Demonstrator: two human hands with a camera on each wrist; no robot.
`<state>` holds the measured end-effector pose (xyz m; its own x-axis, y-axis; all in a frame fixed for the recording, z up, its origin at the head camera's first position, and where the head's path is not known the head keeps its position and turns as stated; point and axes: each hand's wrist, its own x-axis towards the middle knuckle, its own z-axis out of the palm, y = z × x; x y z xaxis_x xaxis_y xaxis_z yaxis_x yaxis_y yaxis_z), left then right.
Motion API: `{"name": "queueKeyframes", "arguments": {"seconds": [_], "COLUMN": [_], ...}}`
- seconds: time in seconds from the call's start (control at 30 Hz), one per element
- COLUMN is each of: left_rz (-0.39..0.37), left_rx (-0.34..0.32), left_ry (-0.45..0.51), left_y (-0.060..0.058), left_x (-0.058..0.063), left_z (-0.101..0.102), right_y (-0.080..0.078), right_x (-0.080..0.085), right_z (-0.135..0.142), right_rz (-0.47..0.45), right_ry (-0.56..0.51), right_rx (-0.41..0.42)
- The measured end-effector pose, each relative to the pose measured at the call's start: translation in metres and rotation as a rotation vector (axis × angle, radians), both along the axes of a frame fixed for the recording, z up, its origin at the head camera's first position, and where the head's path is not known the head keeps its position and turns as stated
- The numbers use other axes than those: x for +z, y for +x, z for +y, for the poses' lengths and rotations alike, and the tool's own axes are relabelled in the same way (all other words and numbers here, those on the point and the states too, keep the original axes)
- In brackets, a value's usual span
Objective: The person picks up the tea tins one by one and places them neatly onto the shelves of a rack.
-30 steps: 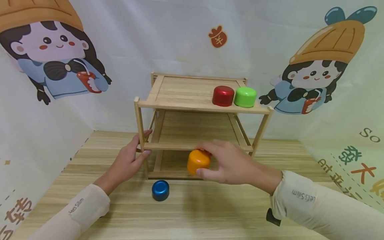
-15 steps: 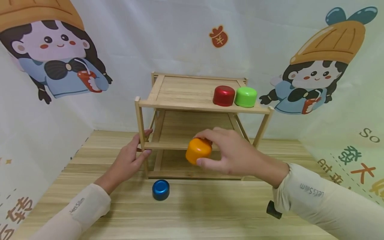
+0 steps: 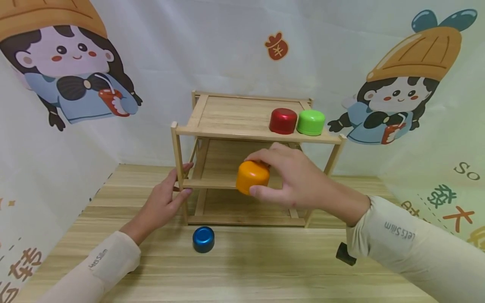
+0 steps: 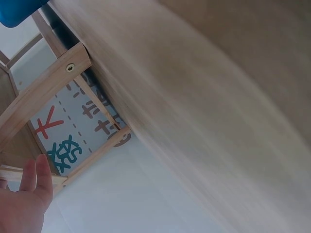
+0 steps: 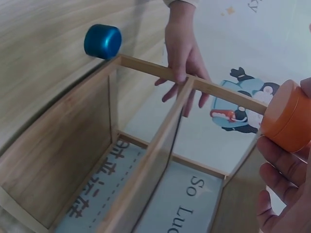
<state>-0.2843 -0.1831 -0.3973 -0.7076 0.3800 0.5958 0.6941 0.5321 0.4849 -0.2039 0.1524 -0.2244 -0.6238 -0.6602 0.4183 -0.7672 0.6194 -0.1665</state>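
In the head view my right hand (image 3: 293,179) holds a small orange canister (image 3: 253,177) between thumb and fingers, raised in front of the middle shelf. The right wrist view shows a seam round the orange canister (image 5: 289,114). My left hand (image 3: 161,206) grips the left front post of a three-tier wooden rack (image 3: 238,137) at middle-shelf height, its thumb in front and its fingers behind. On the top shelf, a red canister (image 3: 283,121) and a green canister (image 3: 311,123) stand side by side near the right front corner.
A blue canister (image 3: 203,239) sits on the wood-grain tabletop (image 3: 242,269), in front of the rack's left corner. Behind the rack hangs a printed cloth backdrop (image 3: 227,50). A black piece (image 3: 346,253) shows under the right sleeve.
My right hand has lifted the orange canister from in front of the bottom shelf to the middle shelf's height. The left hand stays on the rack.
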Motion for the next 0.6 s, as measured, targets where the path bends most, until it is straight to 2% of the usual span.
{"name": "queueKeyframes", "arguments": {"seconds": [0.6], "left_rz": [-0.01], "left_rx": [0.012], "left_ry": [-0.011], "left_y": [0.0], "left_x": [0.0], "left_z": [0.0], "right_y": [-0.009], "right_x": [0.035], "right_z": [-0.003], "right_rz": [0.063], "right_ry": [0.016], "right_rx": [-0.044]}}
